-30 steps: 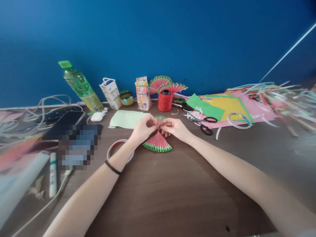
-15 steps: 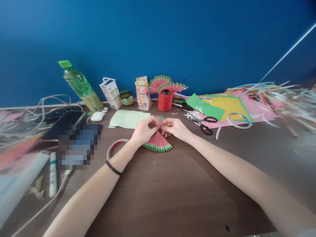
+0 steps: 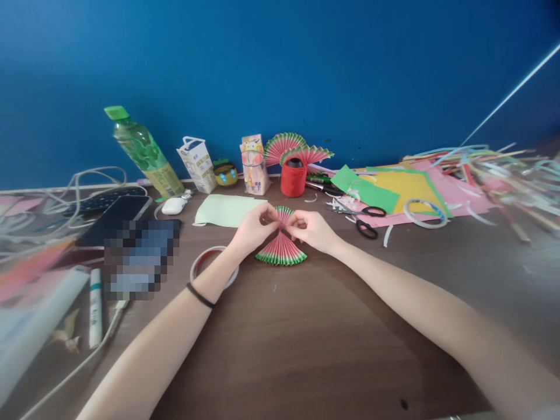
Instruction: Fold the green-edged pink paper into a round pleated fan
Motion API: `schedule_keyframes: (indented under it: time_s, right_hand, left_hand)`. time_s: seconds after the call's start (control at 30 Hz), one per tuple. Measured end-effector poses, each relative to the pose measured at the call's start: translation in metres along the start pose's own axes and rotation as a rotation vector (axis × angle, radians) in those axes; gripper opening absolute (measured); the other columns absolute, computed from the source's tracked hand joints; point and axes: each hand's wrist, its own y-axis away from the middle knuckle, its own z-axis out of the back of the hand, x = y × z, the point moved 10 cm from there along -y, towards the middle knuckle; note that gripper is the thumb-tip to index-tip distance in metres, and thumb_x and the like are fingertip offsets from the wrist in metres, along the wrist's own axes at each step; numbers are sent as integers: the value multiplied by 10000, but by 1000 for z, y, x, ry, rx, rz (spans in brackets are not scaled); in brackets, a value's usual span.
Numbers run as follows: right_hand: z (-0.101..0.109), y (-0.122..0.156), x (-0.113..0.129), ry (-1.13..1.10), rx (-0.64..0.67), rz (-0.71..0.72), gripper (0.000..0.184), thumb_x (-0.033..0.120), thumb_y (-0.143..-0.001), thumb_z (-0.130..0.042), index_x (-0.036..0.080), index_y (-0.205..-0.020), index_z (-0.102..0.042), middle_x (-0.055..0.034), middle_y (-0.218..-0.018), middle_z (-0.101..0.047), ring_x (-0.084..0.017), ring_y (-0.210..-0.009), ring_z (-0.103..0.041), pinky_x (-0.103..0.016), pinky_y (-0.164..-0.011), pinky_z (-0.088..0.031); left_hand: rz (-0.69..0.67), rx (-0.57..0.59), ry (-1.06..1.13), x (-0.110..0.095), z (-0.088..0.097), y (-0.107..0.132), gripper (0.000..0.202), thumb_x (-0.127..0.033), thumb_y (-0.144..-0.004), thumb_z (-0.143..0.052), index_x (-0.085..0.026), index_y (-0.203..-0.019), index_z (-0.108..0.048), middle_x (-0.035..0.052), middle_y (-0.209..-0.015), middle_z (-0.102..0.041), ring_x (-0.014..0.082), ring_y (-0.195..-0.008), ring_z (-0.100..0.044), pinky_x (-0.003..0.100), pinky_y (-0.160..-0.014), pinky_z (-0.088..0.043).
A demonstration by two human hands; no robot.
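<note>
A pleated paper fan (image 3: pixel 282 249), pink with a white band and green edge, spreads out in two wedges joined at a narrow middle. My left hand (image 3: pixel 256 227) pinches that middle from the left, thumb and forefinger together. From the right, my right hand (image 3: pixel 308 228) pinches the same spot, its fingers curled. The fingertips hide the join, so anything small between them is not visible. Beside my left wrist a roll of tape (image 3: pixel 195 268) lies flat, partly covered by the forearm. Behind the left hand lies a pale green sheet of paper (image 3: pixel 223 209).
Black-handled scissors (image 3: pixel 367 227) and a tape roll (image 3: pixel 425 224) lie right, near coloured paper (image 3: pixel 411 189) and many paper strips (image 3: pixel 494 169). A red pot (image 3: pixel 293 179), cartons (image 3: pixel 199 166) and a green bottle (image 3: pixel 146 151) line the wall. Phones (image 3: pixel 144 256), cables and a marker (image 3: pixel 95 309) lie left.
Both hands stay at the fan's middle. The right hand's lower fingers have drawn in slightly, and the fan's front wedge sits a touch further right and higher.
</note>
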Motion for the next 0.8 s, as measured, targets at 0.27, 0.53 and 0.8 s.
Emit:
schedule_keyframes:
  time_s: [0.27,0.53,0.8]
  right_hand:
    - [9,0,8,223,-93,143,37,188,-722,-534,168,-708,-562,37,-563,-518,-90,-524,-449,-232,-556,-358]
    - [4,-4,7,230,-55,136,164,227,-746,-557,171,-875,-640,8,-644,-596,-107,-557,-494,-245,-584,-387]
    - [1,-4,7,237,-53,155,121,220,-764,-543,174,-819,-640,-20,-689,-649,-134,-590,-554,-269,-609,-425]
  left_hand:
    - [21,43,78,5,-4,0,115,-178,-669,-586,-179,-710,-479,-30,-669,-547,110,-640,-550,263,-649,-448]
    - [13,55,126,4,-5,-1,117,-197,-675,-588,-180,-717,-481,-27,-690,-559,118,-685,-573,276,-690,-465]
    - [8,57,111,4,-6,-1,118,-190,-682,-596,-177,-711,-482,-19,-690,-573,125,-680,-583,286,-689,-464]
